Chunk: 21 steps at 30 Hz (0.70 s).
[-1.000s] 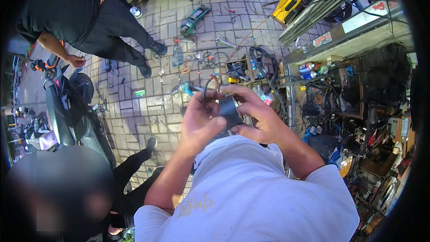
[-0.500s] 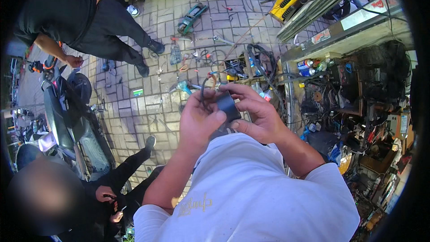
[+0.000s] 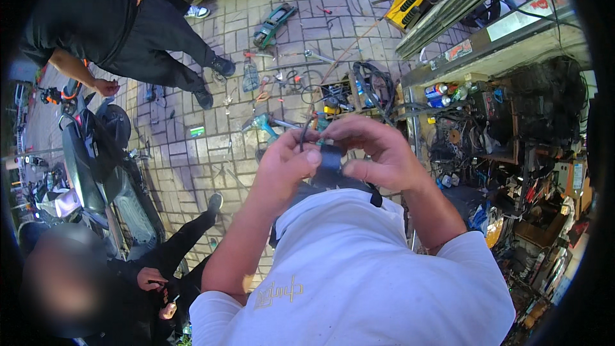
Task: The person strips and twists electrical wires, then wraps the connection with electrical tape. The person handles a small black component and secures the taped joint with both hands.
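Observation:
In front of my white shirt, a black cylindrical part (image 3: 330, 157) sits between my two hands. My left hand (image 3: 282, 165) is closed on it, the thumb against its left side. A thin black cable (image 3: 303, 137) rises past the fingers of that hand. My right hand (image 3: 384, 154) curves over from the other side, its fingertips meeting the left ones above the part. Its thumb is near the part's right edge. What the right fingertips pinch, if anything, is too small to make out.
Tools, including a teal power tool (image 3: 262, 124), and a green jack (image 3: 274, 25) lie on the brick paving (image 3: 211, 134). A motorbike (image 3: 96, 173) stands at left, near one standing person (image 3: 160, 45) and another person (image 3: 154, 282) at lower left. Cluttered shelves (image 3: 512, 134) fill the right.
My right hand has lifted and shifted slightly right, its thumb moving off the black part's lower end. The part has turned more upright. The person at lower left has moved slightly.

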Each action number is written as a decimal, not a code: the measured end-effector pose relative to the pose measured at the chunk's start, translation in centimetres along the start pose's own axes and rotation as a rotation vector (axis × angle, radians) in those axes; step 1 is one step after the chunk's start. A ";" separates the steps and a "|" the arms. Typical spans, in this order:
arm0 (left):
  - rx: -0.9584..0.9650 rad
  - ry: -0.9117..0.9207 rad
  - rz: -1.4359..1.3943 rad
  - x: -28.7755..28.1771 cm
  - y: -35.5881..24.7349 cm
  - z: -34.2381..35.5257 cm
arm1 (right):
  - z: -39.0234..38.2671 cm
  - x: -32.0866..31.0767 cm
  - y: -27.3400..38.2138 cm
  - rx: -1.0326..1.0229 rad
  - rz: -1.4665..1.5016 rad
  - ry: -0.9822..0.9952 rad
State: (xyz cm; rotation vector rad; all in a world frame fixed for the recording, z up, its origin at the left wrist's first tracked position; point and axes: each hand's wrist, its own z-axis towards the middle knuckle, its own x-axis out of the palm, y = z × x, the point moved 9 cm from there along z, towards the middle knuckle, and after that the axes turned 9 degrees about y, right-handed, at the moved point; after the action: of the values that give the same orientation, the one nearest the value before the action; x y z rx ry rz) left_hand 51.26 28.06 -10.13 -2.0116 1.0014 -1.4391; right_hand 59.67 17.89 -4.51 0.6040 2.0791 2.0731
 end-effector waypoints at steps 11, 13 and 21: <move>0.235 -0.235 0.090 -1.5 -2.6 -1.8 | -0.3 -0.1 -2.5 0.072 0.011 -0.031; 0.224 -0.275 0.185 -0.7 -2.8 -2.4 | -0.3 0.2 -2.8 0.112 -0.054 -0.014; 0.202 -0.280 0.637 0.3 -3.8 -2.3 | -0.5 0.8 -0.2 -0.181 -0.579 0.024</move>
State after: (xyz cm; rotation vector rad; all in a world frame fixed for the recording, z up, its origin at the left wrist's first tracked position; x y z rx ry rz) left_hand 50.19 30.31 -6.45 -1.4966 1.1716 -0.8514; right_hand 58.73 17.71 -4.58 -0.0533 1.7660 1.8863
